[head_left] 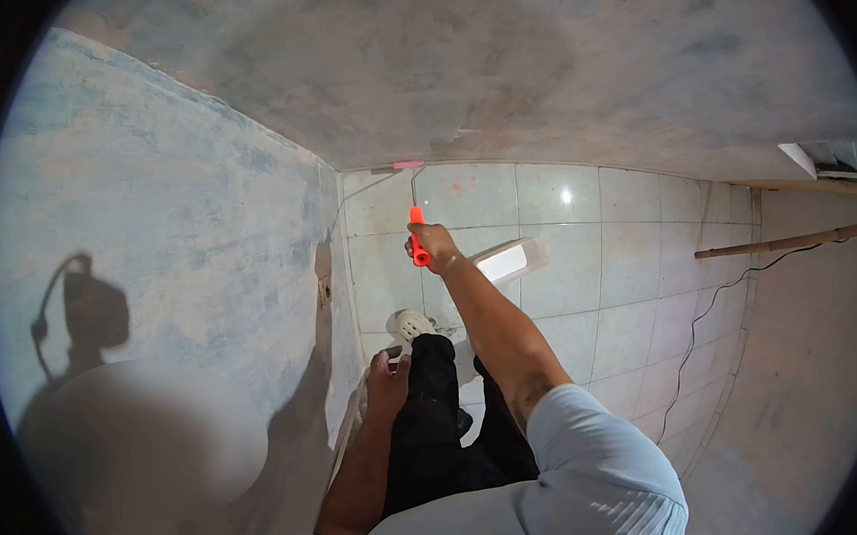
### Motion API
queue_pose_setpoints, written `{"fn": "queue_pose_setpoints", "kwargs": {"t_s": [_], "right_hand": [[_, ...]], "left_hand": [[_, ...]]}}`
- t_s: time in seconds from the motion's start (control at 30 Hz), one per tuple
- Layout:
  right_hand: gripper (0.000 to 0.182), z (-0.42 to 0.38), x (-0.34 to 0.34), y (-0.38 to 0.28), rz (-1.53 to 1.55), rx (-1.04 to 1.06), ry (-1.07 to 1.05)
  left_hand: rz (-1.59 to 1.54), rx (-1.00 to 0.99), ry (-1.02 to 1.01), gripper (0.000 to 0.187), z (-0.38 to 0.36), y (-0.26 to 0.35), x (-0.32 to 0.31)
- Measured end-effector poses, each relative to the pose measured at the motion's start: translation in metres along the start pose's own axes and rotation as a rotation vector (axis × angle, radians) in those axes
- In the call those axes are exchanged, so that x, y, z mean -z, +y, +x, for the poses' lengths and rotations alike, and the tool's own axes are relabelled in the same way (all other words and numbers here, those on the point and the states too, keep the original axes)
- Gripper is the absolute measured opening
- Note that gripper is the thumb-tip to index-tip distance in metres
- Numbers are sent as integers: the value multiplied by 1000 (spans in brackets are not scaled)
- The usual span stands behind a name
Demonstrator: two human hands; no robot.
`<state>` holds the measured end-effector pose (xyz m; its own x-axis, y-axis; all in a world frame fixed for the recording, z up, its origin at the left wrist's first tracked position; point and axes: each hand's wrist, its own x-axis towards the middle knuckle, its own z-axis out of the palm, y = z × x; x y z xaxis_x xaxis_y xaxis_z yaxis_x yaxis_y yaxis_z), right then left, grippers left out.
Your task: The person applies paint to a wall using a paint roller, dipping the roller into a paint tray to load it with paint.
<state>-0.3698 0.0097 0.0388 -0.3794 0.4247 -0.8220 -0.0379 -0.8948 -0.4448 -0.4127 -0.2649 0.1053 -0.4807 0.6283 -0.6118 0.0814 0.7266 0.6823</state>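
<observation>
My right hand is closed around the orange handle of a small paint roller. Its thin metal frame reaches away from me to a pink roller sleeve, which lies along the foot of the far wall, near the corner. My left hand hangs low beside my knee, close to the left wall, with its fingers apart and no held thing visible. A pale tray with white contents sits on the tiles to the right of my right forearm.
Mottled bare walls rise on the left and ahead. A white perforated shoe stands on the tiled floor. To the right are a wooden pole and a black cable. Orange marks spot the tiles.
</observation>
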Motion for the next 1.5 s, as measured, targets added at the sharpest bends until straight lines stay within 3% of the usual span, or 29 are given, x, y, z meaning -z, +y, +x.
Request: {"fn": "queue_pose_setpoints", "kwargs": {"t_s": [0.07, 0.1, 0.2, 0.27, 0.33, 0.37, 0.43, 0.53, 0.67, 0.73, 0.93, 1.0, 1.07, 1.13, 1.2, 1.27, 1.3, 1.37, 1.5], "right_hand": [[22, 10, -3, 8, 67, -10, 26], [21, -6, -5, 8, 70, 11, 14], [21, -63, -16, 0, 87, -50, 46], [22, -37, -10, 15, 103, -47, 65], [20, -4, -7, 18, 83, -33, 30], [21, 4, -8, 21, 118, -13, 18], [21, -4, -10, 25, 126, -10, 5], [22, 0, 3, 47, 66, -20, 20], [22, -18, -2, 33, 104, -40, -34], [22, -25, -2, 47, 92, -54, -13], [22, 10, -5, 39, 73, -50, -10], [25, -14, -4, 36, 34, -27, -11], [28, -94, -20, 9, -128, -15, 92], [27, -165, -31, 1, -41, 11, 76], [28, -225, -39, -18, 46, 10, 26], [28, -238, -40, -30, 42, 1, 32], [27, -239, -38, -35, 38, -6, 37], [26, -193, -30, -31, -28, 1, 35], [25, -45, -11, 8, 62, 9, 33]], "left_hand": [[-85, 115, -100, 33, -1, 7, 10], [89, -38, -43, 30, -4, 17, 16], [179, -7, -2, 29, -9, 33, 20], [182, -52, 28, 27, -9, 17, 16], [-200, 366, -145, 26, -9, 27, 19], [-196, 360, -140, 26, -7, 30, 20], [47, 16, -6, 26, -12, 29, 22], [130, -60, -16, 27, -9, 10, 17], [20, 52, -47, 30, -3, -5, 19], [106, -38, 24, 32, -4, -15, 19], [-46, 138, -52, 32, -10, 33, 21], [82, 80, -43, 33, -12, 17, 20], [185, -8, -18, 33, -1, 18, 19], [21, 213, -114, 32, -3, 23, 24], [130, 160, -67, 31, 3, 14, 21], [71, -68, -35, 32, 9, -7, 18], [67, -78, -35, 32, 15, -12, 13], [48, 138, -44, 33, 21, -20, 2], [196, 22, -74, 33, 17, 19, 0]]}}
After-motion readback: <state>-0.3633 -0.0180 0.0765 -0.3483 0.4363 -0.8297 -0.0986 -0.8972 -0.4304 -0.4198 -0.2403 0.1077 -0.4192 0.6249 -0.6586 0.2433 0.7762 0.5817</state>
